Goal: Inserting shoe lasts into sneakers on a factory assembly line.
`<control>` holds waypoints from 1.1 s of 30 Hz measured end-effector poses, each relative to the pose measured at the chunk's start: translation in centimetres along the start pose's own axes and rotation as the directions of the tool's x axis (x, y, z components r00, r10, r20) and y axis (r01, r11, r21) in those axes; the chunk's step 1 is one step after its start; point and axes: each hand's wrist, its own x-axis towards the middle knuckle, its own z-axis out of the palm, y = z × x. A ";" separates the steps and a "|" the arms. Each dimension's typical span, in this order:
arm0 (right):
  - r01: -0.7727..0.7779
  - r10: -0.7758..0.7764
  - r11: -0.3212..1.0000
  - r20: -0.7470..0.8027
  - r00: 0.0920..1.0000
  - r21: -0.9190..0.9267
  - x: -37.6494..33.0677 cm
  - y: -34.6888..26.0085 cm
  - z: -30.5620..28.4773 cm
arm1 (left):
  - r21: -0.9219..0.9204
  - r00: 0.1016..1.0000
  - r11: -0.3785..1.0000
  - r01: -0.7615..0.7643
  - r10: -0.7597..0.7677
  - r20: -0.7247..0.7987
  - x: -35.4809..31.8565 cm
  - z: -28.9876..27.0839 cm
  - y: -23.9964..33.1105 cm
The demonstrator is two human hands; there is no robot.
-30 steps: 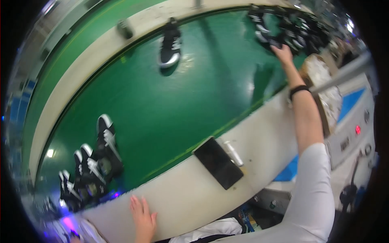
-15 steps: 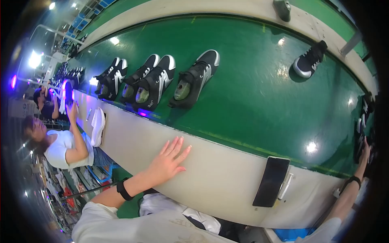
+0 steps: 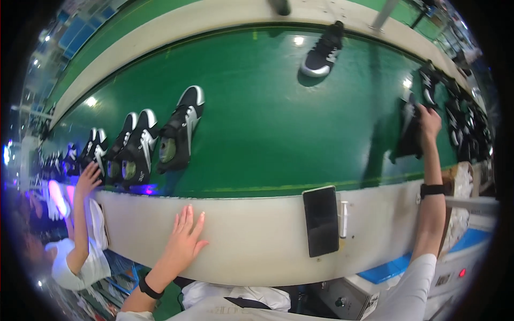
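My left hand (image 3: pixel 184 241) lies on the pale ledge (image 3: pixel 257 230), its fingers stretched out and holding nothing. Far out on the right, my right hand (image 3: pixel 430 124) is closed on a dark shoe (image 3: pixel 410 131) over the green belt (image 3: pixel 251 123); motion smears the shoe somewhat. Beyond my left hand, a black shoe with a silver toe (image 3: pixel 182 128) rests on the belt. A similar pair (image 3: pixel 140 147) stands to its left. Another black shoe with a pale toe (image 3: pixel 323 53) sits alone near the belt's far edge.
A black phone (image 3: pixel 321 222) lies on the ledge beside a white stick-like item (image 3: pixel 344 219). Several black shoes (image 3: pixel 466 120) crowd the right end. At left, a co-worker's hand (image 3: pixel 88 179) reaches to other shoes, near white soles (image 3: pixel 97 222). A metal post (image 3: pixel 385 15) rises from the far rail.
The view has swung to the right. My right hand has come in over the belt with a shoe in its grip. My left hand stays spread on the ledge. The co-worker's hand now reaches toward the shoes.
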 end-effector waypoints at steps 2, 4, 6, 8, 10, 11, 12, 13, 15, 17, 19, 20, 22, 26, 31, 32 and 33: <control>0.070 -0.068 0.997 0.110 0.992 -0.016 -4.1 -5.4 1.4 | 0.019 1.000 1.000 0.012 -0.012 -0.003 -0.1 0.0 0.0; 0.006 -0.032 0.994 0.236 0.971 0.111 -8.0 -9.7 2.5 | 0.052 1.000 0.998 0.022 -0.022 0.006 -0.1 0.1 -0.1; 0.082 -0.141 0.972 0.268 0.953 0.219 -11.2 -12.8 4.0 | 0.050 1.000 0.999 0.011 -0.012 0.004 -0.2 0.3 -0.4; 0.140 -0.173 0.982 0.323 0.930 0.123 -13.5 -14.9 5.5 | 0.047 1.000 0.999 -0.002 0.002 -0.003 -0.2 0.5 -0.6; 0.312 -0.403 0.908 0.384 0.831 0.279 -15.2 -15.7 6.4 | -0.013 1.000 1.000 -0.019 0.019 -0.005 -0.2 0.7 -0.9; 0.326 -0.395 0.918 0.470 0.789 0.224 -15.3 -16.1 6.9 | -0.014 0.999 0.999 -0.032 0.032 -0.010 -0.2 0.8 -1.0; 0.461 -0.486 0.871 0.430 0.761 0.167 -15.5 -16.2 7.1 | -0.025 0.999 0.999 -0.042 0.042 -0.023 -0.2 0.9 -1.1; 0.632 -0.641 0.758 0.365 0.676 0.162 -15.4 -16.4 7.4 | -0.035 0.998 0.998 -0.050 0.049 -0.037 -0.3 1.0 -1.2; 0.658 -0.637 0.746 0.408 0.655 0.108 -15.1 -16.5 7.5 | -0.040 0.996 0.997 -0.064 0.061 -0.066 -0.3 1.3 -1.4; 0.700 -0.647 0.712 0.442 0.621 0.059 -15.0 -16.4 7.4 | -0.048 0.993 0.996 -0.081 0.077 -0.089 -0.3 1.7 -1.6; 0.702 -0.466 0.642 0.570 0.677 -0.309 -15.4 -16.1 7.0 | -0.052 0.991 0.995 -0.088 0.082 -0.101 -0.3 2.1 -1.9; 0.719 -0.430 0.588 0.610 0.665 -0.370 -15.8 -15.9 6.7 | -0.043 0.990 0.995 -0.092 0.086 -0.114 -0.3 2.2 -1.9; 0.661 -0.383 0.680 0.615 0.689 -0.317 -17.0 -15.4 6.2 | -0.062 0.983 0.992 -0.111 0.101 -0.155 -0.3 2.5 -2.0; 0.588 -0.402 0.789 0.575 0.713 -0.177 -18.6 -15.6 5.8 | -0.062 0.978 0.989 -0.133 0.121 -0.172 -0.1 2.8 -2.1; 0.167 0.007 0.968 0.686 0.728 -0.188 -19.6 -20.0 5.1 | -0.084 0.973 0.985 -0.152 0.134 -0.189 -0.1 3.0 -2.2; 0.107 0.039 0.981 0.704 0.709 -0.163 -20.2 -21.3 4.6 | -0.074 0.976 0.986 -0.148 0.133 -0.175 -0.1 3.1 -2.2; 0.105 0.049 0.978 0.687 0.725 -0.180 -21.0 -22.4 3.8 | -0.095 0.973 0.983 -0.156 0.136 -0.188 -0.2 3.2 -2.2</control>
